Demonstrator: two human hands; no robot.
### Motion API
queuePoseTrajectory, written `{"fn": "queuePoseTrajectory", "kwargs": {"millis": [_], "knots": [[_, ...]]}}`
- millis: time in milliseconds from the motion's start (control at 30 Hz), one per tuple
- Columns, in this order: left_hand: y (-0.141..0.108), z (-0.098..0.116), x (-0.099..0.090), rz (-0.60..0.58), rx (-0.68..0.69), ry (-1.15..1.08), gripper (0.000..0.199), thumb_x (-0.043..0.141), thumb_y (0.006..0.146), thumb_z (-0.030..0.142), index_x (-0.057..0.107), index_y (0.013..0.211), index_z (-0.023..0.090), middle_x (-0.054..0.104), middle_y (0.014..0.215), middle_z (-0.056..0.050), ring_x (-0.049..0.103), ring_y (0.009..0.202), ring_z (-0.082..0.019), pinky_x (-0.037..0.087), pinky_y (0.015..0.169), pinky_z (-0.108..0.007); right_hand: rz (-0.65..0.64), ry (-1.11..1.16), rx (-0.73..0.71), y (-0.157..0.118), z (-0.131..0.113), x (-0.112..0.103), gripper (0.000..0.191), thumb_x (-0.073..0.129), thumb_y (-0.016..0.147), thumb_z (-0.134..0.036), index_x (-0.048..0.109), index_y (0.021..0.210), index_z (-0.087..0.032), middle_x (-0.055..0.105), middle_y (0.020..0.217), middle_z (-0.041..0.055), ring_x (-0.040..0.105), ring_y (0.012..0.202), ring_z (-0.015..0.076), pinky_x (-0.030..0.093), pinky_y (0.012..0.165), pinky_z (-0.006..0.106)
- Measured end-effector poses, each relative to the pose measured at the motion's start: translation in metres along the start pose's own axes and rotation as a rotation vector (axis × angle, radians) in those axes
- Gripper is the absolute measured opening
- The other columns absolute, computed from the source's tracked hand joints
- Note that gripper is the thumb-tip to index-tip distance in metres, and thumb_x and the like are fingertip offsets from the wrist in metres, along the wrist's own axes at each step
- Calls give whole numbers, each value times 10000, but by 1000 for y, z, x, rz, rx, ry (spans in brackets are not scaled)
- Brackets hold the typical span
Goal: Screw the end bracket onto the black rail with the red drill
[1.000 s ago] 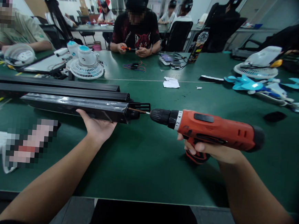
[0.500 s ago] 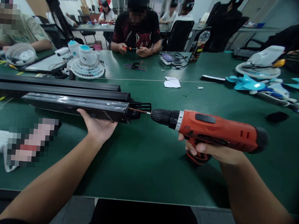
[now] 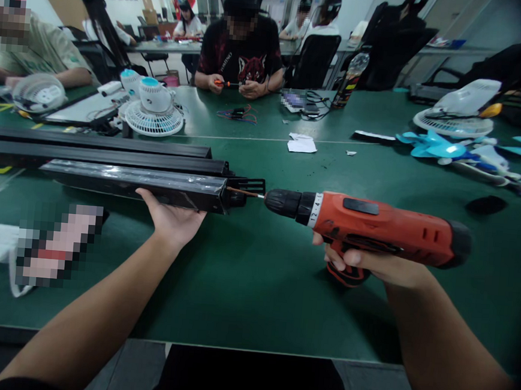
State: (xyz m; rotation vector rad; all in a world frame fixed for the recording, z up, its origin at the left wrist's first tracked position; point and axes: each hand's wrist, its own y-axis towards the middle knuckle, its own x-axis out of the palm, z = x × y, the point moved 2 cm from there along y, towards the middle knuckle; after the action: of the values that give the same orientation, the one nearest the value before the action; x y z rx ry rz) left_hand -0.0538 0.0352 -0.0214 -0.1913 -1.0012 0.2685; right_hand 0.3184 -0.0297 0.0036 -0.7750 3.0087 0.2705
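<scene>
A long black rectangular bar (image 3: 130, 179), shiny along its top, lies across the left half of the view. My left hand (image 3: 172, 218) grips its near side by the right end, thumb against the face and fingers hidden underneath. A black bracket (image 3: 254, 185) and a round black fitting (image 3: 237, 199) stick out of that end. From the right, my right hand (image 3: 350, 259) is wrapped round the handle of a red cordless drill (image 3: 388, 226). Its black chuck (image 3: 282, 203) carries a thin bit (image 3: 249, 194) that reaches the bar's end face.
Two more black bars (image 3: 156, 149) lie behind. Fan parts (image 3: 154, 108) and blue fan blades (image 3: 429, 145) sit farther back, with a paper scrap (image 3: 302, 144) and a bottle (image 3: 351, 79). At left lies a blurred phone-like object (image 3: 64, 246). A co-worker (image 3: 239, 55) sits opposite, holding a screwdriver.
The whole view has shifted very slightly. Both hands, the drill and the bar keep the same places relative to each other.
</scene>
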Motion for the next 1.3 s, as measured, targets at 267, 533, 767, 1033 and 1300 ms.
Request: {"fn": "queuePoseTrajectory", "kwargs": {"millis": [267, 533, 767, 1033, 1300], "knots": [[2, 0, -3, -21, -11, -29, 951, 401, 1034, 991, 596, 1727, 369, 665, 1747, -97, 572, 1669, -363, 601, 1246, -499, -29, 17, -6, 1, -1, 1, 413, 964, 970, -560, 894, 1182, -213, 712, 681, -13, 654, 586, 146, 639, 562, 266], [3, 1, -7, -33, -28, -58, 1008, 389, 994, 1039, 578, 1740, 388, 674, 1733, -99, 566, 1671, -379, 582, 1275, -528, -47, 28, -26, 1, 2, 0, 416, 960, 984, -548, 893, 1228, -219, 731, 700, -6, 671, 597, 149, 649, 574, 265], [2, 2, -5, -4, -21, -17, 1006, 375, 1012, 1020, 552, 1761, 373, 697, 1705, -110, 611, 1623, -363, 607, 1232, -496, -52, 55, -39, 1, -1, 1, 367, 955, 997, -495, 889, 1228, -218, 742, 713, -2, 657, 582, 139, 607, 523, 239], [7, 3, -12, -48, -43, -51, 1067, 370, 970, 1063, 539, 1770, 379, 711, 1682, -126, 641, 1587, -378, 619, 1202, -497, -61, 54, -23, 1, 1, 1, 364, 955, 991, -504, 889, 1212, -222, 730, 704, 3, 660, 586, 153, 624, 530, 259], [4, 1, -5, -11, -23, -10, 1065, 292, 985, 1059, 562, 1750, 369, 712, 1679, -121, 654, 1557, -372, 624, 1176, -488, 7, 12, -38, 0, 0, 2, 395, 972, 962, -529, 892, 1188, -215, 749, 747, 18, 656, 558, 141, 605, 489, 244]]}}
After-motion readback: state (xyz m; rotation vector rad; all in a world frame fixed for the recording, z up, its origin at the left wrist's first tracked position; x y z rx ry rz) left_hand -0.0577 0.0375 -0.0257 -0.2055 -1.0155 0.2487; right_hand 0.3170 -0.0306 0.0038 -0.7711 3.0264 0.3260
